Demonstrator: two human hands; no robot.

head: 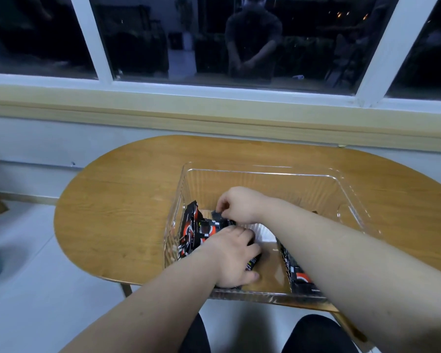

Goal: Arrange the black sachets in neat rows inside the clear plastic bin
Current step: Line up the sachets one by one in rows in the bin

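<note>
Left hand [233,258] curls over black sachets [194,233] inside the clear plastic bin [265,171] — right hand [239,205] pinches one sachet's corner, we see.

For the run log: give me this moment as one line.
left hand: pressing black sachets | right hand: pinching one sachet's edge | clear plastic bin: sachets at left wall, more under right forearm | rows: unfinished

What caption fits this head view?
Both hands, left and right, arrange black sachets inside a clear bin.
</note>
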